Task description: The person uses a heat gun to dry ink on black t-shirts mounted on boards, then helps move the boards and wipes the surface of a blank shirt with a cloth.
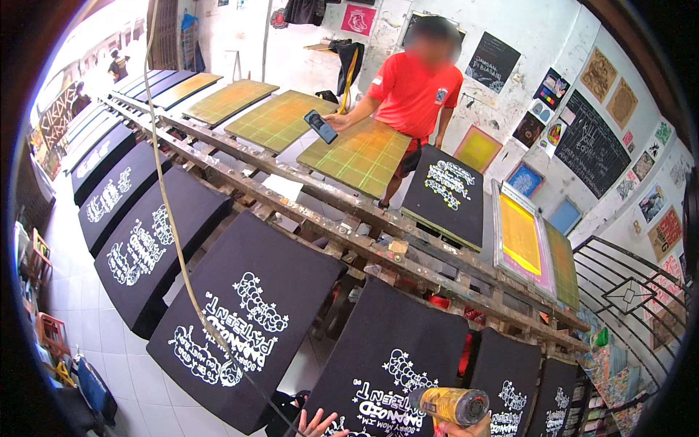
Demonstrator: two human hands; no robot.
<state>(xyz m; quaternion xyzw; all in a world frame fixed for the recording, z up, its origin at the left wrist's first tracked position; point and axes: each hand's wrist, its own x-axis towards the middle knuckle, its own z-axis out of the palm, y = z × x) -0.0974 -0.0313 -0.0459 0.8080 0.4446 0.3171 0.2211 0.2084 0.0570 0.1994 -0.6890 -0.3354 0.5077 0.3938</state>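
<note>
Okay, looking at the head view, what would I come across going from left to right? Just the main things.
Lettered sign, left hand, cylinder held in the right hand, yellow screen, larger blackboard.

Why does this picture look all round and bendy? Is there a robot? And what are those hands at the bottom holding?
No robot here, just a person's own two bare hands. The picture comes from a wide fisheye camera on that person's head, looking down, so straight edges seem bent. The left hand has its fingers spread near a black printed cloth with white letters. The right hand has its grip around a yellow-and-black cylinder; I can't tell exactly what it is. More black cloths with white prints lie in a row. Across from them, another person in a red shirt holds a phone.
</note>
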